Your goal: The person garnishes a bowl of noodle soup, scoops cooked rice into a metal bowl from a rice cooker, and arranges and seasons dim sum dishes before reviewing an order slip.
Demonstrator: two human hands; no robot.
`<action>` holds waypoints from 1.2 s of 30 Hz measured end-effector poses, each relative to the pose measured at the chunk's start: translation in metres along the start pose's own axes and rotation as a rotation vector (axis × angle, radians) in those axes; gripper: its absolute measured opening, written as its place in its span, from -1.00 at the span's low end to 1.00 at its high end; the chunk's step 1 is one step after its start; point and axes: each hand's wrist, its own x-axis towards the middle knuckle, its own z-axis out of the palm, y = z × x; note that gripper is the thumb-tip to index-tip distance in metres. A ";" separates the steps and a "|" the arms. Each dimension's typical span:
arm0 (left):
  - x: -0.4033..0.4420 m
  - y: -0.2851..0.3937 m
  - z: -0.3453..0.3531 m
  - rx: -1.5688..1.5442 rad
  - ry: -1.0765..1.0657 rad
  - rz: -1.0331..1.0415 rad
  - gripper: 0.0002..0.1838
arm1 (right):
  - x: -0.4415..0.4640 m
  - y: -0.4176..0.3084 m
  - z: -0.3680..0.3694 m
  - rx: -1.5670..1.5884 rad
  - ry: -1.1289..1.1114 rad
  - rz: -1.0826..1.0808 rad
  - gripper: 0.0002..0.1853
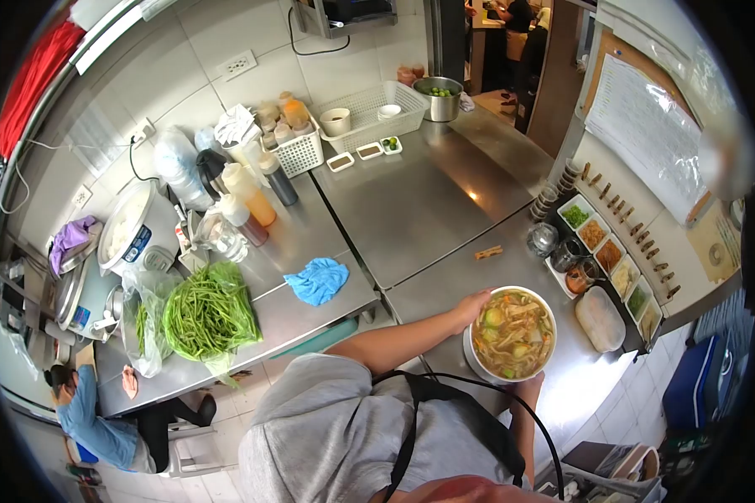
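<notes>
A white bowl (472, 358) is held between my two hands above the steel counter. It is filled with soup (512, 334), a brown broth with noodle-like strips and green and orange vegetable pieces. My left hand (476, 308) is closed on the bowl's upper left side, with the fingertips partly hidden behind it. At the lower right edge, my right hand (528, 388) grips the bowl from beneath, and most of its fingers are out of sight. A small brown wooden clip-like piece (488, 251) lies on the counter beyond the bowl.
Topping trays (610, 253) and a lidded plastic tub (600, 319) stand right of the bowl. Leftward lie a blue cloth (316, 280), bagged green beans (211, 312) and squeeze bottles (249, 193). A metal pot (439, 99) stands at the back. Another person (113, 419) sits lower left.
</notes>
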 end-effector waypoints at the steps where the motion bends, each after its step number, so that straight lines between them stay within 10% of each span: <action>1: 0.000 0.000 -0.005 -0.029 -0.003 0.011 -0.58 | 0.004 0.006 0.005 0.013 -0.021 -0.025 -0.54; 12: -0.027 0.048 -0.071 -0.112 0.094 -0.003 -0.61 | -0.003 -0.004 0.079 -0.213 -0.045 0.113 -0.60; 15: -0.029 0.059 -0.091 -0.195 0.202 -0.022 -0.62 | 0.013 0.013 0.101 -0.083 -0.259 -0.159 -0.69; 26: -0.012 0.088 -0.162 -0.328 0.117 0.256 -0.49 | 0.047 0.013 0.130 -0.396 -0.469 0.271 -0.77; 29: -0.013 0.100 -0.177 -0.422 -0.036 0.329 -0.48 | 0.079 -0.012 0.117 -1.058 -0.587 -0.049 -0.73; 36: -0.036 0.079 -0.191 -0.486 0.567 0.298 -0.55 | 0.158 -0.041 0.135 -1.069 -0.189 -0.477 -0.66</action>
